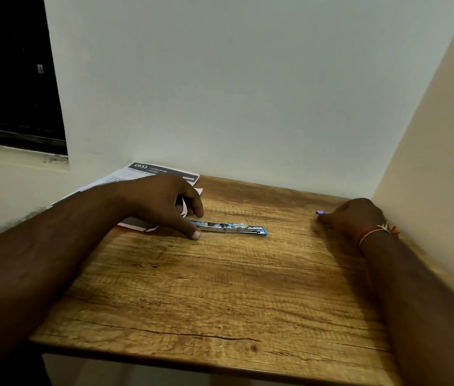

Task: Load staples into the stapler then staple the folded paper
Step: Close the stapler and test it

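The stapler [231, 227] lies swung open and flat near the middle of the wooden table [206, 288], its metal channel facing up and its blue-edged end pointing toward the person's right. The left hand [159, 201] sits at the stapler's left end with its fingers curved downward. Its thumb [196, 234] is planted on the table just in front of that end and its forefinger [196, 207] is just behind it, so the 2 digits bracket the tip, though I cannot tell whether they actually pinch it. Under that hand and forearm lies the printed paper [164, 170], at the table's far left corner against the wall. The right hand [356, 218], well apart from the stapler near the side wall, is blurred and shows only its back. Its fingers are hidden, so their grip cannot be told. 1 small purple object [321, 212] peeks out at its fingertips.
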Available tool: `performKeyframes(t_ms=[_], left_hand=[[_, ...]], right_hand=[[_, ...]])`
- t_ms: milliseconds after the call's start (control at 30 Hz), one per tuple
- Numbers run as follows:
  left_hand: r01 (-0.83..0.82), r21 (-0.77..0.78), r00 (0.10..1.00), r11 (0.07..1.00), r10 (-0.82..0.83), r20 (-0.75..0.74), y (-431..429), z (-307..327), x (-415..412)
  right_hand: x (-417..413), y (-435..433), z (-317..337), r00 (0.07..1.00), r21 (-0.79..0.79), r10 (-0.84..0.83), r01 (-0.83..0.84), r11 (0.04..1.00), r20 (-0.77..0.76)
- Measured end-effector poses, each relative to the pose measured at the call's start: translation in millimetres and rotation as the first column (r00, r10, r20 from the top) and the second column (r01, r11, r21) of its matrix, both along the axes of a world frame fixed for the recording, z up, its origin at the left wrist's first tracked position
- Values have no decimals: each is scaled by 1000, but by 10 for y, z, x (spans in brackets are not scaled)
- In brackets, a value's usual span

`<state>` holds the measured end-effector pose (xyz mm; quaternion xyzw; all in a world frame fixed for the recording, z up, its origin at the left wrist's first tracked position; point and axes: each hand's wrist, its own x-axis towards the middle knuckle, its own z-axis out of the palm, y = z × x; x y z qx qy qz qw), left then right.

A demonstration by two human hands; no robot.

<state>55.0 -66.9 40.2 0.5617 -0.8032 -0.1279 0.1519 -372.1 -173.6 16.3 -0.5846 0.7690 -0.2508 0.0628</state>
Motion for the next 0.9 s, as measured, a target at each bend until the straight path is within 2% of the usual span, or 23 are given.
performKeyframes(t_ms=[100, 200, 267, 333, 500, 733, 800, 900], left_hand=[[-5, 21, 1000, 1000, 5, 17, -18, -5, 23], [-11, 13, 1000, 1000, 11, 26, -36, -13, 34], [-9, -13, 1000, 1000, 9, 29, -64, -21, 45], [-8, -30, 1000, 1000, 8, 25, -67, -19, 42], [-17, -32, 1000, 999, 17, -4, -52, -22, 35], [18, -61, 985, 998, -28, -168, -50, -14, -1], [-6, -96, 978, 995, -15, -209, -58, -21, -37], [-27, -124, 931, 992, -20, -363, -62, -50, -106]], right_hand=[[317, 260, 56, 941, -162, 294, -268, 950, 170], [715, 578, 105, 726, -92, 620, -625, 776, 299], [860, 691, 101, 651, -15, 715, -737, 676, 257], [925, 735, 84, 635, 25, 749, -766, 643, 189], [988, 700, 52, 645, 6, 757, -762, 648, 104], [1013, 637, -11, 657, 0, 754, -754, 657, 3], [1012, 602, -29, 640, -78, 765, -761, 644, 75], [1051, 571, -33, 539, -253, 766, -733, 632, 351]])
